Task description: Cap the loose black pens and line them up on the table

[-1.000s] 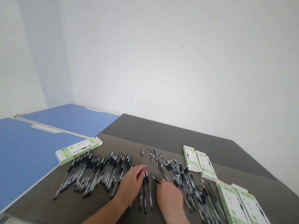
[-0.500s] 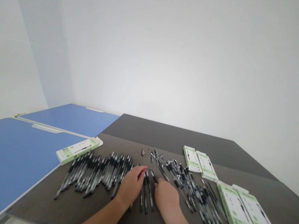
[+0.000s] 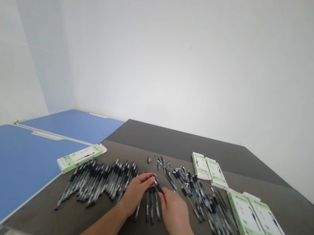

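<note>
The left hand [image 3: 133, 194] pinches one end of a pen [image 3: 157, 184] and the right hand [image 3: 174, 211] its other, seemingly for steadiness.

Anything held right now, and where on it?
A pen: left hand at its far end, right hand at its near end. Which end is the tip: unclear.

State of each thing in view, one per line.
Slim black-and-clear plastic pen: between both hands; cap state unclear.
Left hand: closed on pen's far end.
Right hand: closed on its near end.
Left-side pens: uneven row.
Right-side pens: loose, overlapping heap.
Left green-and-white cardboard box: lying, end flap open.
Right-side matching boxes: lying in two pairs, contents hidden.
</note>
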Action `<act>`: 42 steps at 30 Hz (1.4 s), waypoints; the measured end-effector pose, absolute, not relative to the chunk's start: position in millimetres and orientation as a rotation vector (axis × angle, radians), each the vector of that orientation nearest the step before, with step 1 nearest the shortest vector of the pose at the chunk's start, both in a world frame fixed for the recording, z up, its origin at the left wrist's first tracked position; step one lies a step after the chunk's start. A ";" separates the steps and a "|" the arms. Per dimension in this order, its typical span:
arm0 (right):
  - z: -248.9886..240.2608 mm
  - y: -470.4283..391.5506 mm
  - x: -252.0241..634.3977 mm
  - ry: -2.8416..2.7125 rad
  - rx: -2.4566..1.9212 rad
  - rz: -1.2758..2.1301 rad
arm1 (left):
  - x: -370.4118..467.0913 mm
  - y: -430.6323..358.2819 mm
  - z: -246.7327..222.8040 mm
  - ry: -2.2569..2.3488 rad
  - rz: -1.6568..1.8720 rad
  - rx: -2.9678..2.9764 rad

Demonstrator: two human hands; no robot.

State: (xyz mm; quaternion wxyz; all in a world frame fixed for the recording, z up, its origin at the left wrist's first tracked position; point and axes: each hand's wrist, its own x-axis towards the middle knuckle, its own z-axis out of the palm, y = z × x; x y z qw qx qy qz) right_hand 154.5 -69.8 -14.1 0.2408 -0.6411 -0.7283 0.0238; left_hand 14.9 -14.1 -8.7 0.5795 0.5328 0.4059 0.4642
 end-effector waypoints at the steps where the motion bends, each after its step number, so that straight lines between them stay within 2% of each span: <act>1: -16.3 -69.9 153.4 -1.979 -1.736 0.085 | 14.8 -14.5 -7.3 0.937 1.082 1.215; 8: -21.5 -71.7 151.9 -1.827 -1.659 0.356 | 15.1 -16.0 -7.6 0.932 1.065 1.260; 18: -16.9 -72.1 150.0 -1.791 -1.751 0.405 | 13.0 -10.8 -12.2 0.947 1.008 1.349; 28: -10.0 -56.1 163.3 -1.834 -2.289 0.306 | 10.7 -9.3 -10.1 1.245 1.139 1.473; 42: -7.2 -50.7 142.7 -2.003 -2.064 0.310 | 9.4 -9.0 -12.0 1.256 1.150 1.520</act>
